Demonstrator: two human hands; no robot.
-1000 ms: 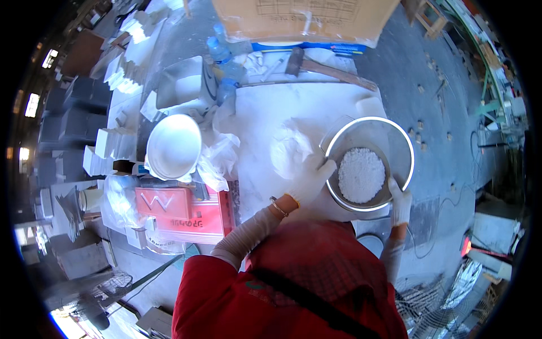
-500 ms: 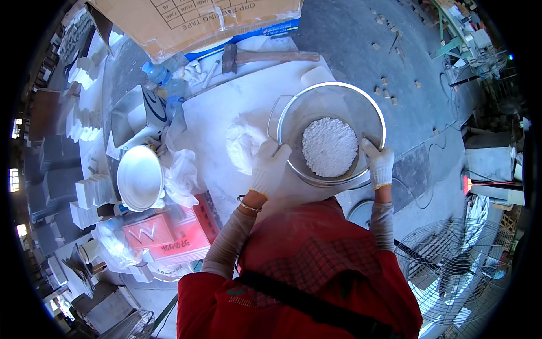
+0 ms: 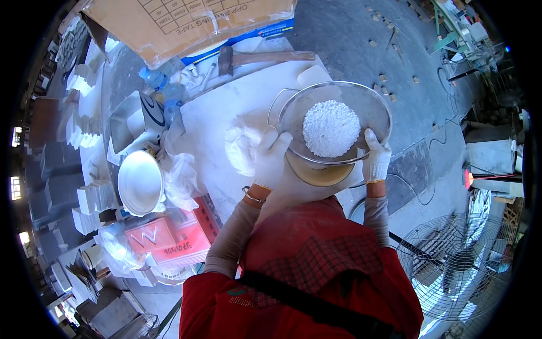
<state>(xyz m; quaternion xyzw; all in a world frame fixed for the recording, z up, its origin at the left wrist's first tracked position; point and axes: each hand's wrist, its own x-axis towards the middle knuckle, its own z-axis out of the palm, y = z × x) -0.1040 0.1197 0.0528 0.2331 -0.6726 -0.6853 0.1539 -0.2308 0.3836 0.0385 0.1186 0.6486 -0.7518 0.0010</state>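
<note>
A round metal sieve (image 3: 291,121) holds a heap of white lumpy powder (image 3: 331,129) on its mesh. My left hand (image 3: 271,157), in a white glove, grips the sieve's left side near its wire handle. At the lower right rim my right hand (image 3: 376,158), also gloved, has its thumb over the edge; its other fingers are partly hidden below. Under the sieve's near side shows a round tan container (image 3: 320,174), mostly covered by the sieve. A pile of fine white powder (image 3: 239,148) lies on the pale board (image 3: 212,116) beside my left hand.
A hammer (image 3: 265,57) lies along the board's far edge, before a cardboard box (image 3: 186,25). To the left are a white bowl (image 3: 140,182), a square tin (image 3: 137,121) and red packages (image 3: 164,237). A wire-caged fan (image 3: 457,265) stands at the lower right.
The sieve has risen and tilted, uncovering part of the round container beneath it. The powder heap has shifted slightly farther away. Both hands keep their hold.
</note>
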